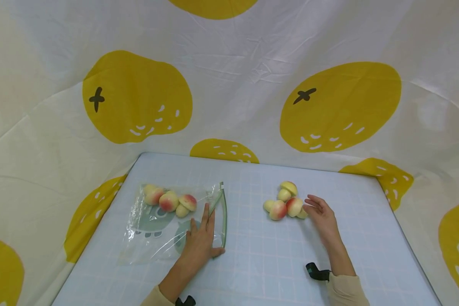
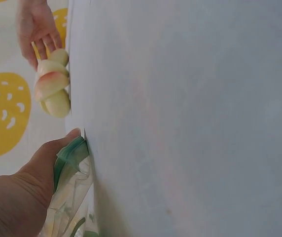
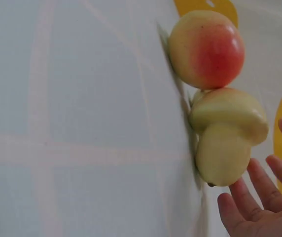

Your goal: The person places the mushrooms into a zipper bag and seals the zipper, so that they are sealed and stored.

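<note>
A clear zip bag (image 1: 157,250) with a green zip edge and green printed shapes lies flat at left. Inside it, near the far side, are three toy mushrooms (image 1: 169,201), yellowish with red-blushed caps. My left hand (image 1: 199,244) rests on the bag by its zip end, fingers spread and straight, thumb over the green edge (image 2: 72,154). Three similar mushrooms (image 1: 278,210) sit clustered on the table to the right. Beside them my right hand (image 1: 323,219) holds nothing, its fingers loosely bent, fingertips right by the stem of the nearest mushroom (image 3: 224,153).
The table (image 1: 252,263) wears a pale blue checked cover. Behind and beside it hangs a white cloth (image 1: 233,97) printed with large yellow fruit. A dark wrist camera (image 1: 317,272) juts from the right wrist.
</note>
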The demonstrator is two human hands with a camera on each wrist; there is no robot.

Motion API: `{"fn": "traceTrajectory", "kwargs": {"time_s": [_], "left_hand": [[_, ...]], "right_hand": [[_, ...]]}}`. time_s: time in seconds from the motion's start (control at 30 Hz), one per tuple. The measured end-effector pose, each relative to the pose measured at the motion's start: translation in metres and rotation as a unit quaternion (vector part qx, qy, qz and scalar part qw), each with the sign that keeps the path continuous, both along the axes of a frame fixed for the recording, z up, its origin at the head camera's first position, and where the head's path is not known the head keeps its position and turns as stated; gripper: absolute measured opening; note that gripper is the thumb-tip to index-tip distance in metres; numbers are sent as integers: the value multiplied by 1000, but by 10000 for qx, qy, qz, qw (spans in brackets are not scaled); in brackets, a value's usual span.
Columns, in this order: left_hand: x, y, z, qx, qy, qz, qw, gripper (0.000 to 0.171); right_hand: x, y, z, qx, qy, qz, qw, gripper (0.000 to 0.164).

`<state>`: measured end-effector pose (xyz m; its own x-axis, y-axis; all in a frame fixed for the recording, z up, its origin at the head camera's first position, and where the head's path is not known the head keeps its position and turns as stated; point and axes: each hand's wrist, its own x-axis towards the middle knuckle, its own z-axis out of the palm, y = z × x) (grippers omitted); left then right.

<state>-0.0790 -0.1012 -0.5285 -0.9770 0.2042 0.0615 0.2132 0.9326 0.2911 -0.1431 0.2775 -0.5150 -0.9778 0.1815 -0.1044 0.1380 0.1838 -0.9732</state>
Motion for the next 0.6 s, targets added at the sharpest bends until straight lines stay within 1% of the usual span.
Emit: {"fn": "traceTrajectory", "kwargs": {"time_s": [0.1, 0.33, 0.47, 0.6], "left_hand": [[0, 0, 0, 9, -18, 7, 10000, 127], [0, -1, 0, -2, -1, -6, 10000, 127], [0, 0, 0, -43, -9, 2, 10000, 127], [-1, 0, 1, -65, -44, 19, 10000, 127]], "right_hand": [[-1, 1, -3, 113, -114, 94, 9998, 59], [-5, 2, -10, 712, -522, 252, 9958, 70], [-5, -1, -9, 813, -658, 323, 9940, 76], [-5, -3, -9, 846, -710, 376, 9932, 77]]}}
